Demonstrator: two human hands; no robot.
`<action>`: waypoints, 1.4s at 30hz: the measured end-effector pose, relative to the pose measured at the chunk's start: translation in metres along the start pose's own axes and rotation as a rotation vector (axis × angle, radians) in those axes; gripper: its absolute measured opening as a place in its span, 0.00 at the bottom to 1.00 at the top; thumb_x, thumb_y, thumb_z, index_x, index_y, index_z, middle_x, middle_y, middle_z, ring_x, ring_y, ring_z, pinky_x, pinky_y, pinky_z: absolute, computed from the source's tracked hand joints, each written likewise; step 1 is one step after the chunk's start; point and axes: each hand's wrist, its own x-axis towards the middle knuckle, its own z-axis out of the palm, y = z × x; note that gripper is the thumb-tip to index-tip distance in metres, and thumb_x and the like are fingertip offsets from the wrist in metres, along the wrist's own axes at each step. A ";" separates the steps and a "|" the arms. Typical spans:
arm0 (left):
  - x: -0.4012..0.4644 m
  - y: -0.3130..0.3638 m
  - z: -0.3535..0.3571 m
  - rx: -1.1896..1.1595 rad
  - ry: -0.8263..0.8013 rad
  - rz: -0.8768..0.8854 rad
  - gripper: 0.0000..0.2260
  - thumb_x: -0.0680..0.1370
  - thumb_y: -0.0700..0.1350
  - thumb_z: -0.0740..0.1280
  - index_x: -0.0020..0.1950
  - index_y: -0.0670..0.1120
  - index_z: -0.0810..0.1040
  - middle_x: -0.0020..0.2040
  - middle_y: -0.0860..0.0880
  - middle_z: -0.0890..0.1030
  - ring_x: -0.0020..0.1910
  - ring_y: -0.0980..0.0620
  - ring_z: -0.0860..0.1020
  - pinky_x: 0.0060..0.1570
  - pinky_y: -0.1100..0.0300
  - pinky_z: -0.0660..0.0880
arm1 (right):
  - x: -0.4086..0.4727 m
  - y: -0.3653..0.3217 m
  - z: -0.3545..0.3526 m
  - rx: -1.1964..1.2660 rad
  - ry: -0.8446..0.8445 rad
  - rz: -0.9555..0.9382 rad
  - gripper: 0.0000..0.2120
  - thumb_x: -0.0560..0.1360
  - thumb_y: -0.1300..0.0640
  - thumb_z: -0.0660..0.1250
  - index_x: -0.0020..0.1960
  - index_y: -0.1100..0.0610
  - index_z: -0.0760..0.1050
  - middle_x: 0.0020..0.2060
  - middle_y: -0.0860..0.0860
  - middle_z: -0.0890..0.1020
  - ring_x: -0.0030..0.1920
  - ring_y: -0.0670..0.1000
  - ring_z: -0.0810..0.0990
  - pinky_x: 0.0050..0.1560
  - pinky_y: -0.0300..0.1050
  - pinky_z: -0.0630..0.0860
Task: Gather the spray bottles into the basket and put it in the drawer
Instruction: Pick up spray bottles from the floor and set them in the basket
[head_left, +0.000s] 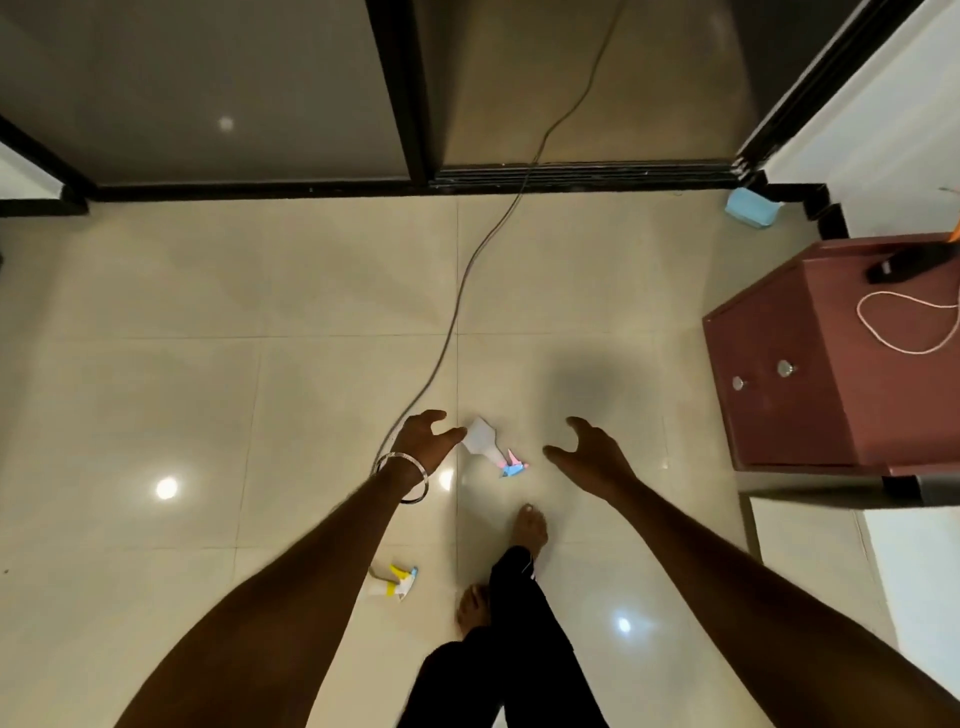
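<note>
Down on the tiled floor (260, 291), pink-topped bottle (491, 449) lying between both hands, left hand (426, 441) and right hand (592, 457) spread wide, holding nothing, yellow-topped bottle (395, 582) nearer the feet, cabinet (810, 364) well right.

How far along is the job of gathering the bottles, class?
Nothing looks done: the white spray bottle with the blue-pink trigger and the white spray bottle with the yellow trigger lie on the tiled floor. Both hands, left and right, reach empty. No basket shows.
</note>
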 end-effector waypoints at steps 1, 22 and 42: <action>0.012 -0.003 0.006 0.003 -0.012 -0.013 0.25 0.73 0.54 0.70 0.69 0.48 0.72 0.71 0.45 0.69 0.70 0.47 0.69 0.67 0.56 0.66 | 0.013 0.002 0.006 0.022 -0.005 0.022 0.34 0.76 0.45 0.67 0.77 0.55 0.60 0.72 0.58 0.70 0.71 0.57 0.70 0.66 0.48 0.69; 0.361 -0.186 0.238 0.299 -0.144 0.005 0.45 0.68 0.52 0.74 0.78 0.54 0.50 0.78 0.44 0.49 0.77 0.42 0.51 0.73 0.47 0.62 | 0.323 0.158 0.342 0.398 -0.226 0.569 0.29 0.75 0.39 0.64 0.74 0.42 0.64 0.73 0.46 0.70 0.65 0.43 0.70 0.57 0.34 0.71; 0.412 -0.192 0.216 -0.364 -0.295 -0.374 0.29 0.68 0.49 0.76 0.65 0.53 0.67 0.65 0.48 0.70 0.61 0.45 0.73 0.58 0.43 0.76 | 0.355 0.154 0.336 0.988 -0.082 0.626 0.19 0.82 0.54 0.58 0.72 0.51 0.68 0.67 0.54 0.75 0.68 0.56 0.74 0.68 0.58 0.71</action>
